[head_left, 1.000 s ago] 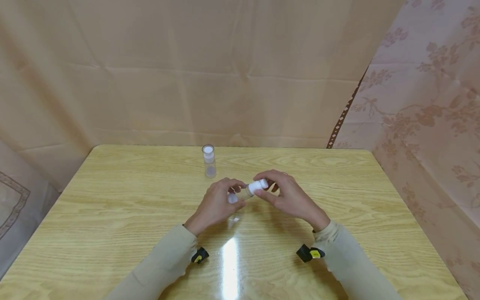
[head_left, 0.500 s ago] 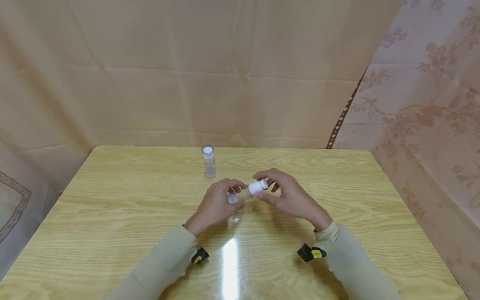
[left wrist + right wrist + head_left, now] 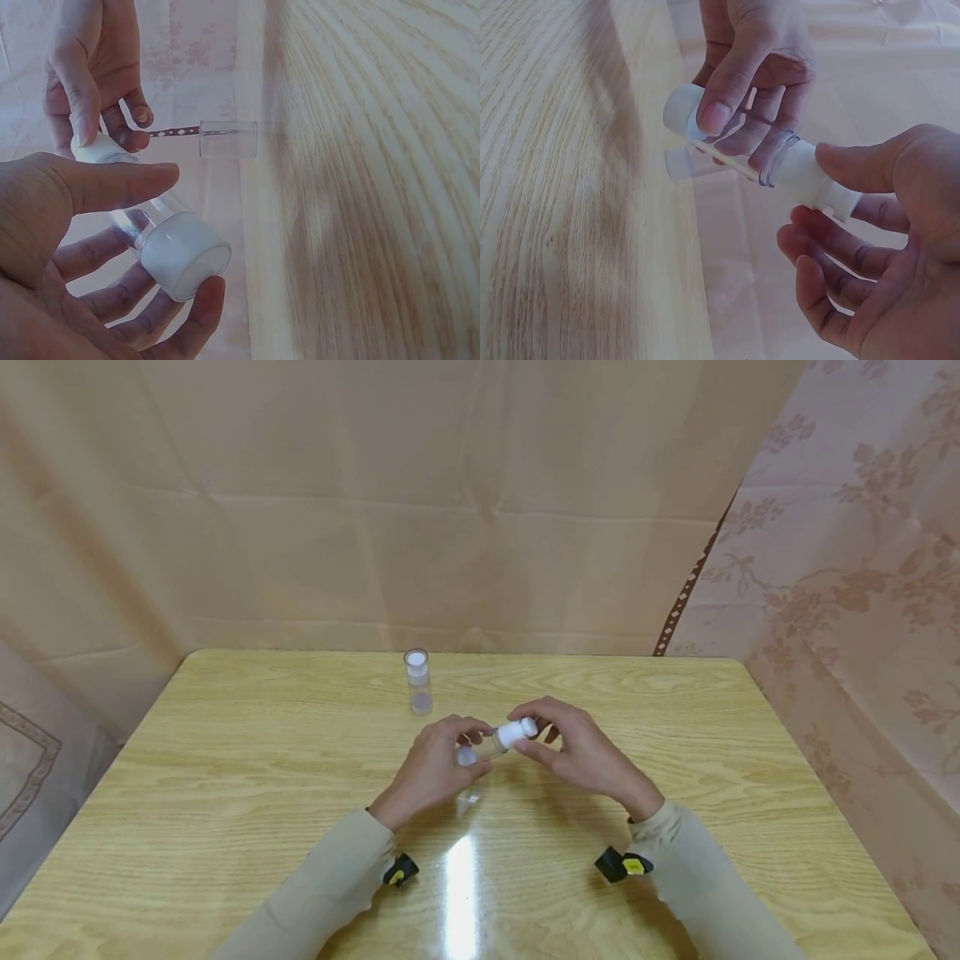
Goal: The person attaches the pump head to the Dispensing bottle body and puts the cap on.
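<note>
Both hands hold a small clear pump bottle with a white base and a white collar, tilted above the table. My left hand is wrapped around the clear body, its thumb along one side and its fingers beneath. At the other end my right hand pinches the white pump collar between thumb and fingers; its other fingers curl loosely below. A clear cylindrical cap stands on the table near the hands, faint in the head view.
A second clear bottle with a white top stands upright farther back on the wood-grain table. Beige curtain hangs behind the table's far edge, and a floral cloth covers the right side.
</note>
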The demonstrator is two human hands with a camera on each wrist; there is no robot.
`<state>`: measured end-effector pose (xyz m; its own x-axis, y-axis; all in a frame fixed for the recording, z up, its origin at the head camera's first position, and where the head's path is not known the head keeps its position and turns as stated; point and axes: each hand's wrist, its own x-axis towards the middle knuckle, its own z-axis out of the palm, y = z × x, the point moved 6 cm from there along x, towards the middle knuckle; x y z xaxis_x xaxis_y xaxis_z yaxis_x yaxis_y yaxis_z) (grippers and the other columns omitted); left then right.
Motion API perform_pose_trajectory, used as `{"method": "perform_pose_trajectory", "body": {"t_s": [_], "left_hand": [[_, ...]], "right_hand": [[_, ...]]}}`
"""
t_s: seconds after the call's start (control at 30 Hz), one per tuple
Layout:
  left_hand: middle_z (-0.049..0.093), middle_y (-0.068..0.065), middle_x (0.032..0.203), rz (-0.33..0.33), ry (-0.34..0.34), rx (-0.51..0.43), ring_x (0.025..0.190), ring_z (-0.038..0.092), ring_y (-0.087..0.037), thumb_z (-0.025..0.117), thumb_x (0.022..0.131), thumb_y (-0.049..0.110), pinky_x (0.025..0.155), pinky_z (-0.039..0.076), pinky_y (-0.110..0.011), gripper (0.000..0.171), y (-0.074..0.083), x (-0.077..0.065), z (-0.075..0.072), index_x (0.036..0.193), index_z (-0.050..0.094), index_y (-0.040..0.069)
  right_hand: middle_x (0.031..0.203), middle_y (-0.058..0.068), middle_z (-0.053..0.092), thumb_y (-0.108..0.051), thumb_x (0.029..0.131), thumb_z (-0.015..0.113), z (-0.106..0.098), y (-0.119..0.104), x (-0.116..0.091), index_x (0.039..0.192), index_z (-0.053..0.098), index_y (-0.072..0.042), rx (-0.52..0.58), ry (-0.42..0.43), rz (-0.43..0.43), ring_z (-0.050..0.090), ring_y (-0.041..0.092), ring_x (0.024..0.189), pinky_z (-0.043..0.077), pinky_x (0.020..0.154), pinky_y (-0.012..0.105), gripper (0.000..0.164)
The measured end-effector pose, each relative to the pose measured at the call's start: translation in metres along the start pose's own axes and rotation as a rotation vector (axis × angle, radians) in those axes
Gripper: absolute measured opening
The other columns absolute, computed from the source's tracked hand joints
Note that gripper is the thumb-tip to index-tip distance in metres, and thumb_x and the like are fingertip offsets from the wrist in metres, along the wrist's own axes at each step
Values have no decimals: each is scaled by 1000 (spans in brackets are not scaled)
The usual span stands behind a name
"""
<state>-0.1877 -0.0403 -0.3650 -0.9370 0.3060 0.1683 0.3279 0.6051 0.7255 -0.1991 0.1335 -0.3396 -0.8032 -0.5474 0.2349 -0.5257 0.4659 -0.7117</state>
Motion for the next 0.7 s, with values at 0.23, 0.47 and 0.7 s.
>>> {"method": "perform_pose_trajectory", "body": {"t_s": [0.23, 0.47, 0.7], "left_hand": [[70, -11, 102, -3, -4, 2, 92, 64, -24, 86, 80, 7, 75, 53, -37, 36, -1, 0, 1, 114, 73, 8], [69, -8, 100, -14, -2, 7, 91, 64, -23, 86, 80, 7, 75, 53, -37, 36, 0, 1, 1, 113, 73, 9], [70, -9, 100, -15, -2, 8, 91, 64, -23, 87, 79, 7, 75, 53, -37, 36, 2, 0, 0, 113, 73, 9]], "right_hand": [[100, -3, 66, -17, 97, 72, 0, 1, 0, 120, 67, -9, -3, -4, 17, 58, 15, 90, 51, 78, 40, 25], [111, -1, 67, -13, 93, 75, -1, -2, -1, 125, 65, -9, -17, 2, -4, 60, 18, 94, 52, 79, 38, 34], [111, 0, 67, -6, 92, 75, -1, -3, -2, 123, 67, -10, -9, -3, -18, 59, 20, 93, 51, 79, 38, 33]]}}
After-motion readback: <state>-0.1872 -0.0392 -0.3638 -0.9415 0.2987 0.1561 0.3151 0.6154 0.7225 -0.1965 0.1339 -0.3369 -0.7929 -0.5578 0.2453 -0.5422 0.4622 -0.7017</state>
